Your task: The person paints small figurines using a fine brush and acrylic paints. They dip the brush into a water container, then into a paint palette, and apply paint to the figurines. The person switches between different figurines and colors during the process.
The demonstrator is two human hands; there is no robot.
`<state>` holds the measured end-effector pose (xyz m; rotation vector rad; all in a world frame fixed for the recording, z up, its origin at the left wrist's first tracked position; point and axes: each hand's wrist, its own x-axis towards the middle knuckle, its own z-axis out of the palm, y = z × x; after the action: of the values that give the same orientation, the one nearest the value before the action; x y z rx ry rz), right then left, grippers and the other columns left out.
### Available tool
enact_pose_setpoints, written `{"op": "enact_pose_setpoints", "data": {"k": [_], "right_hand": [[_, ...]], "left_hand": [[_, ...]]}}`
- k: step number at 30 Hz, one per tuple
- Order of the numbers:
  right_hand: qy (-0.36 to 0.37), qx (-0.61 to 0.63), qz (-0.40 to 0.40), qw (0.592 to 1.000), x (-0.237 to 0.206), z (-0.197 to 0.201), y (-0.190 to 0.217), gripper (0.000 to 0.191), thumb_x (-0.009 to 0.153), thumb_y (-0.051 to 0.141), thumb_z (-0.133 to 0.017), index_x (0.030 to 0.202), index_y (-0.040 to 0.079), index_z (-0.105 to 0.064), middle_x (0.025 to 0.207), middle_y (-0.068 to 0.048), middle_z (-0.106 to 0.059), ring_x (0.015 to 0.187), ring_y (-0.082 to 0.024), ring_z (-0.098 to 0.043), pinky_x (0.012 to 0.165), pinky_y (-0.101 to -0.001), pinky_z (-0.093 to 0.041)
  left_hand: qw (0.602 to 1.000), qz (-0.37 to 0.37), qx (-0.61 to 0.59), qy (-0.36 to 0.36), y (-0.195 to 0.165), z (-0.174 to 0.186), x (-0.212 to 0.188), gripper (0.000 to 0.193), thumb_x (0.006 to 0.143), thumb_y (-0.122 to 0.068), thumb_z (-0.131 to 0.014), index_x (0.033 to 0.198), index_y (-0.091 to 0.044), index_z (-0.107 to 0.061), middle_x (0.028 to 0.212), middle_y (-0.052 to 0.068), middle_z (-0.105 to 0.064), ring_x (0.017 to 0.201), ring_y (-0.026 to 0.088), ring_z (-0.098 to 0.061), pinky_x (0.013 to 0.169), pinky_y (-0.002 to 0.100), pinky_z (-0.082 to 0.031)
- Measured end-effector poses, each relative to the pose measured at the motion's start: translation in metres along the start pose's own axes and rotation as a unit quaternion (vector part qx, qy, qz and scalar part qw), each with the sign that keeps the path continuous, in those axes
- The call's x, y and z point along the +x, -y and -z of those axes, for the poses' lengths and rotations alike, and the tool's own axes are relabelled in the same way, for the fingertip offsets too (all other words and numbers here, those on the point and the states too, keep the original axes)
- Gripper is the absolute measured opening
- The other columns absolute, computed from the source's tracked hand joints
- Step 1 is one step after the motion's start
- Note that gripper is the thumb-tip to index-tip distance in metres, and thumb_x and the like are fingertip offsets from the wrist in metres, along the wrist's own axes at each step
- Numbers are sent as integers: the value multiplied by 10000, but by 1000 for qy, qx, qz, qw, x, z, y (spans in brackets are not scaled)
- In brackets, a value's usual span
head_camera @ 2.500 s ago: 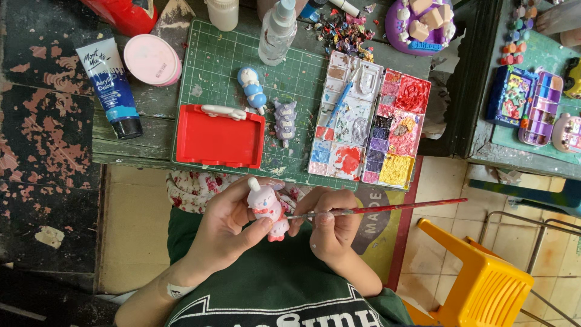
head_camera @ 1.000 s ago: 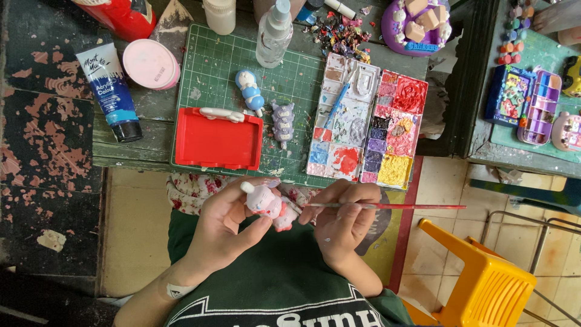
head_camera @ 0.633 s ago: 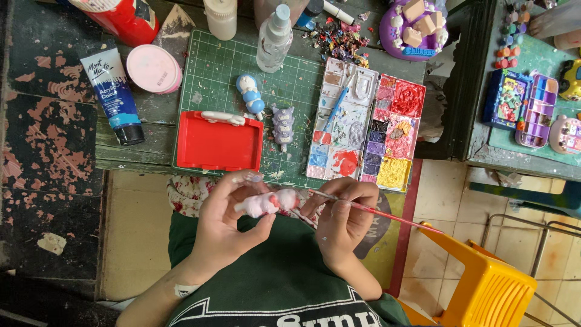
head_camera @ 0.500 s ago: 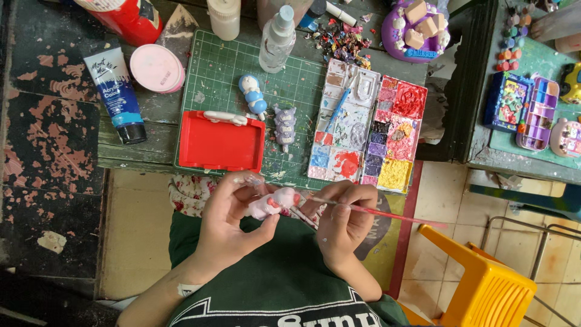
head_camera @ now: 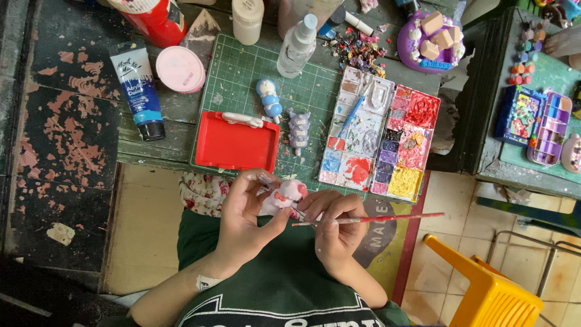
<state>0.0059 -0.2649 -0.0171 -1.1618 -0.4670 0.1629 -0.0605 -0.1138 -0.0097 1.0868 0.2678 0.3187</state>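
Left hand (head_camera: 245, 212) fingers curled round a small white figurine (head_camera: 283, 195) over the lap, right hand (head_camera: 333, 227) pinching a red brush (head_camera: 375, 218) at it, beyond them red case (head_camera: 236, 143), paint palette (head_camera: 378, 136), green mat (head_camera: 242, 72)

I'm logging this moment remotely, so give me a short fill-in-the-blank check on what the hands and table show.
1. The left hand holds a small white and pink ____.
2. The right hand holds a thin red-handled ____.
3. The closed red plastic case lies on a ____ cutting mat.
4. The yellow plastic stool stands on the ____.

Missing words: figurine; paintbrush; green; floor
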Motion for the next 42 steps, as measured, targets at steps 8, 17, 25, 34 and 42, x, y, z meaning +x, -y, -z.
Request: {"op": "enact_pose_setpoints", "data": {"k": [8,17,25,34,42], "right_hand": [[-25,-20,1,999,1,-1,1,293,1089,287,-623,1002,67,-450,836,-131,-610,912,-295,-653,903,-445,-563],[-56,-33,4,998,1,2,-1,251,1102,229,-605,1014,53,-449,849,-125,-599,926,-312,-655,905,-453,-564],[-19,-76,16,997,2,-1,6,206,1095,172,-599,1035,40,-453,776,-99,-601,720,-189,-635,983,-524,-611],[63,-157,44,985,12,-6,19,192,1072,128,-598,1033,28,-439,791,-119,-637,874,-285,-724,970,-517,-628],[60,-170,33,983,11,-7,18,173,1057,76,-603,1023,26,-441,806,-139,-651,901,-290,-731,963,-499,-629]], "left_hand": [[998,39,-39,-6,-3,2,-1,548,897,72,-722,1353,-28,-435,1221,67,-538,1171,145,-582,1045,300,-498],[972,152,-181,12,9,4,2,418,899,70,-716,1272,34,-530,1223,93,-611,1123,163,-617,921,345,-583],[999,38,-38,-5,8,-1,-2,489,851,124,-758,1244,0,-495,1161,66,-598,1090,135,-654,951,316,-589],[1000,-11,21,-12,4,-7,-3,509,808,112,-779,1184,-37,-471,1111,50,-574,1021,100,-651,878,266,-577],[1000,-12,21,-18,2,-10,-3,506,801,119,-775,1167,-51,-470,1070,41,-589,980,88,-637,858,255,-557]]}}
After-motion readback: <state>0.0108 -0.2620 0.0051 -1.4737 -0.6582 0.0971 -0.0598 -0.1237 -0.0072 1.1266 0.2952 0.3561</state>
